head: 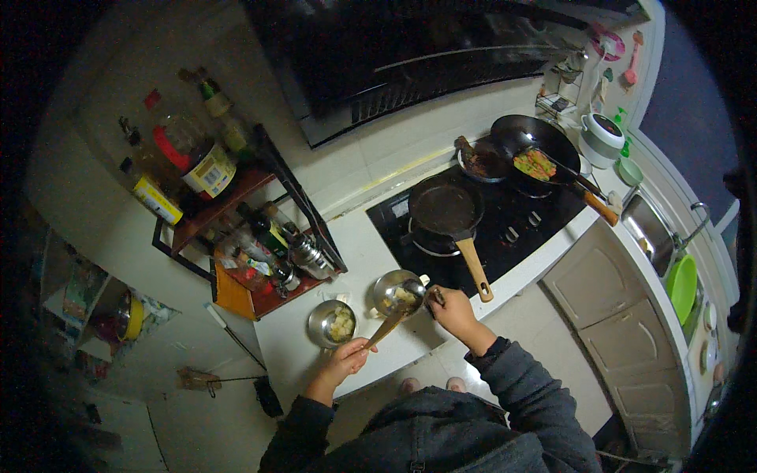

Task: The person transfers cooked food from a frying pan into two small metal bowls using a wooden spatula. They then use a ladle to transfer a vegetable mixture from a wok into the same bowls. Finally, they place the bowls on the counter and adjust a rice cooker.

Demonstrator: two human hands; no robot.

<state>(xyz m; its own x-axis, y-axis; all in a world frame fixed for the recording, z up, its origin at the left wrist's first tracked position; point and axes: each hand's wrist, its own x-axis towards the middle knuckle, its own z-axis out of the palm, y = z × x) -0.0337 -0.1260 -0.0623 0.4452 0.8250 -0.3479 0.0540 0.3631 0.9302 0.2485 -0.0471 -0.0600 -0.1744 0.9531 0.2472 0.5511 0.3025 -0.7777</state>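
My left hand grips the end of a wooden utensil, whose far end reaches the near rim of a steel bowl with light handles. Pale food pieces lie inside that bowl. Close to its right rim, my right hand is closed around something small and dark that I cannot make out. To the left, a second steel bowl holds pale yellowish chunks, just above my left hand.
A frying pan sits on the black cooktop, its wooden handle over the front edge. Behind it are a wok with food and a smaller pan. A bottle rack stands left; a sink is at right.
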